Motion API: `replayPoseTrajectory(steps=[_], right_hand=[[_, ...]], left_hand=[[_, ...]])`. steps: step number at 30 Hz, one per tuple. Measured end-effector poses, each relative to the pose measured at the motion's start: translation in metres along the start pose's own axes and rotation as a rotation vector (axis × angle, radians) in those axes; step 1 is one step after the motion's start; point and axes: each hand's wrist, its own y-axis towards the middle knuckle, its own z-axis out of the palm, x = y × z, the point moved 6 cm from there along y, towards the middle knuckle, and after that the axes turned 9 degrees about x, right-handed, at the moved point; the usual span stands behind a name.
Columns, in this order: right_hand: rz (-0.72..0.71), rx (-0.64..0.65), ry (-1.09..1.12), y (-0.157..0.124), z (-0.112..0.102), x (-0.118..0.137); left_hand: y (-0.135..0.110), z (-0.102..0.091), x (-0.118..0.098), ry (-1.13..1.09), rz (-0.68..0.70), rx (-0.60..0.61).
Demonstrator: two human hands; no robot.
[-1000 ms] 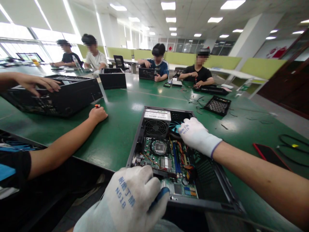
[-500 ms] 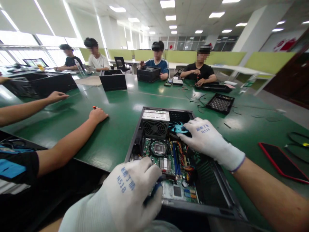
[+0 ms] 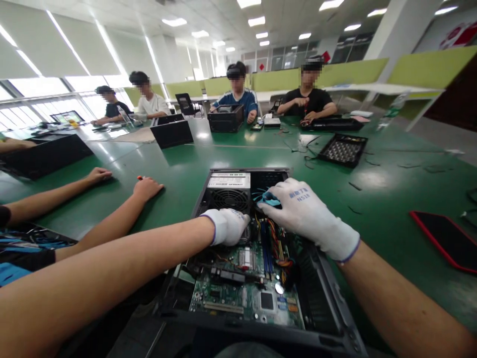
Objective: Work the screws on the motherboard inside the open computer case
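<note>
An open black computer case (image 3: 330,303) lies on the green table (image 3: 179,169) in front of me, showing a green motherboard (image 3: 238,293) and a grey power supply with a round grille (image 3: 229,194). My left hand (image 3: 228,226), in a white glove, reaches into the case and is curled over the processor socket area; what its fingers hold is hidden. My right hand (image 3: 305,209), also gloved, grips a blue fan (image 3: 266,199) at the back of the case, beside the power supply.
A neighbour's two bare forearms rest on the table at left, one hand (image 3: 147,188) on a small orange-tipped tool. A red-edged phone (image 3: 443,238) lies at right. A black perforated tray (image 3: 343,149) and other black cases (image 3: 171,133) stand farther off, with several people seated behind.
My left hand has moved from the near edge of the case forward into it, next to the power supply. My right hand stays on the blue fan. The view has tilted down.
</note>
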Motion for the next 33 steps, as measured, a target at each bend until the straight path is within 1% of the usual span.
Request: replayPoseTrajectory(steps=[2, 5, 11, 20, 24, 30, 33], right_hand=[[0.005, -0.003, 0.022, 0.000, -0.001, -0.001], [-0.008, -0.036, 0.045, -0.002, -0.001, -0.001], [-0.020, -0.079, 0.060, -0.006, -0.001, 0.000], [-0.018, -0.065, 0.048, -0.008, -0.003, 0.002], [-0.028, -0.060, 0.041, -0.007, -0.002, 0.002], [-0.045, -0.038, 0.034, -0.006, 0.000, 0.002], [-0.044, -0.026, 0.040, -0.005, 0.001, 0.002]], left_hand=[[0.014, 0.004, 0.001, 0.004, 0.006, 0.011], [0.024, 0.010, 0.002, 0.001, 0.019, -0.005], [0.023, 0.010, 0.005, 0.010, 0.016, -0.070], [0.028, 0.009, 0.015, -0.004, 0.000, -0.084], [0.028, 0.006, 0.015, 0.001, -0.005, -0.103], [0.027, 0.004, 0.011, 0.010, 0.017, -0.088], [0.027, 0.003, 0.011, 0.016, 0.014, -0.107]])
